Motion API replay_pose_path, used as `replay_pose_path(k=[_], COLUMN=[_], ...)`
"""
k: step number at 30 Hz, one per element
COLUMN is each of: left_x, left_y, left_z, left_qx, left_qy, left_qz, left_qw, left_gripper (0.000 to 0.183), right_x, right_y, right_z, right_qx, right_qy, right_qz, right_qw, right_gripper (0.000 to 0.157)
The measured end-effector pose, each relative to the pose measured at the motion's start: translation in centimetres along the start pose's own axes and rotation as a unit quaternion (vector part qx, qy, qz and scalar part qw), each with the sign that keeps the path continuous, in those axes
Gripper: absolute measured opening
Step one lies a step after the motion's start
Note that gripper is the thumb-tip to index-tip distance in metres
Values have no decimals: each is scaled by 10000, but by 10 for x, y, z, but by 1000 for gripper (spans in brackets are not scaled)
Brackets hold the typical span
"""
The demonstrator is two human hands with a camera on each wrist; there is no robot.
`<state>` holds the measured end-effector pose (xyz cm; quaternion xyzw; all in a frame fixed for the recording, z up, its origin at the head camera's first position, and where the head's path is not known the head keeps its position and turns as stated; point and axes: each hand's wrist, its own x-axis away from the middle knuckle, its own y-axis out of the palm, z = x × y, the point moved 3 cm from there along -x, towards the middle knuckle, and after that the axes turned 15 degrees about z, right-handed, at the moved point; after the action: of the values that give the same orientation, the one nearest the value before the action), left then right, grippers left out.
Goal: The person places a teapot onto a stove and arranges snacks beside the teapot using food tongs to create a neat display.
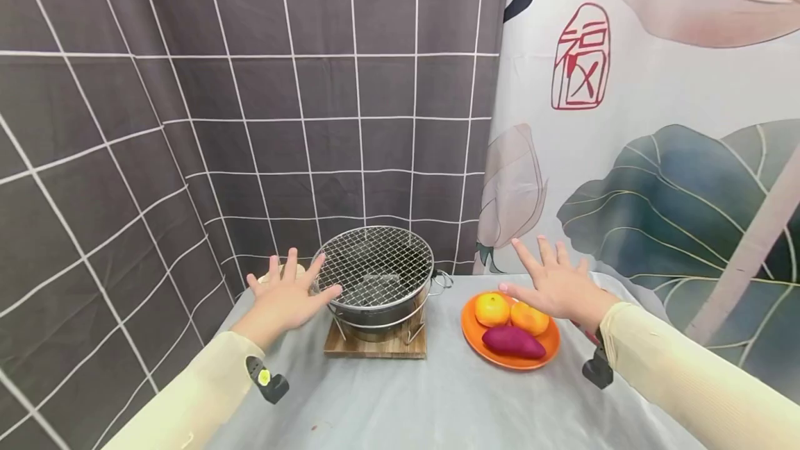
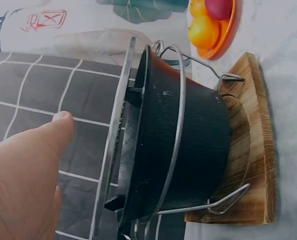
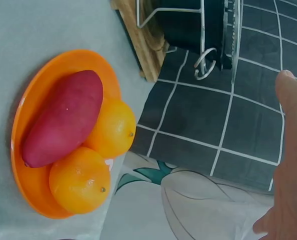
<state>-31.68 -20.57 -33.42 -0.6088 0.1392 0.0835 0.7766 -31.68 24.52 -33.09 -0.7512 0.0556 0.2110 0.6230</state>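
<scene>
Both hands are held out with fingers spread and nothing in them. My left hand (image 1: 286, 303) hovers at the left side of a small black tabletop grill (image 2: 188, 130), its thumb overlapping the rim in the head view. A round wire mesh (image 1: 375, 262) covers the grill, which sits in a metal wire stand on a square wooden board (image 1: 375, 348). Over the right edge of an orange plate (image 1: 509, 364) is my right hand (image 1: 555, 288). That plate carries a purple sweet potato (image 3: 66, 117) and two mandarin oranges (image 3: 81, 180), one partly hidden by the hand in the head view.
A grey cloth covers the table (image 1: 450, 401). Behind it hang a dark grid-patterned curtain (image 1: 312, 89) and a white curtain printed with lotus leaves (image 1: 675, 214). A pale object (image 1: 270, 274) shows partly behind the left hand, and something red (image 1: 587, 333) beneath the right wrist.
</scene>
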Motion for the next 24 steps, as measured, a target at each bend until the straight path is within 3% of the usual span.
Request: replay_pose_path(k=[8, 17, 24], left_x=[-5, -2, 3], left_y=[-2, 2, 6], left_z=[-15, -48, -68], left_qx=[-77, 112, 82], left_qy=[-182, -310, -495], left_qz=[245, 1166, 1298], left_qw=[9995, 9926, 9903], left_gripper=[95, 84, 84], right_x=[0, 5, 11], right_y=[0, 2, 7], right_z=[6, 20, 37], right_qx=[73, -2, 113], right_qy=[-305, -702, -605], right_qz=[301, 770, 894], right_qw=[9991, 9946, 9941], right_gripper=[103, 90, 83])
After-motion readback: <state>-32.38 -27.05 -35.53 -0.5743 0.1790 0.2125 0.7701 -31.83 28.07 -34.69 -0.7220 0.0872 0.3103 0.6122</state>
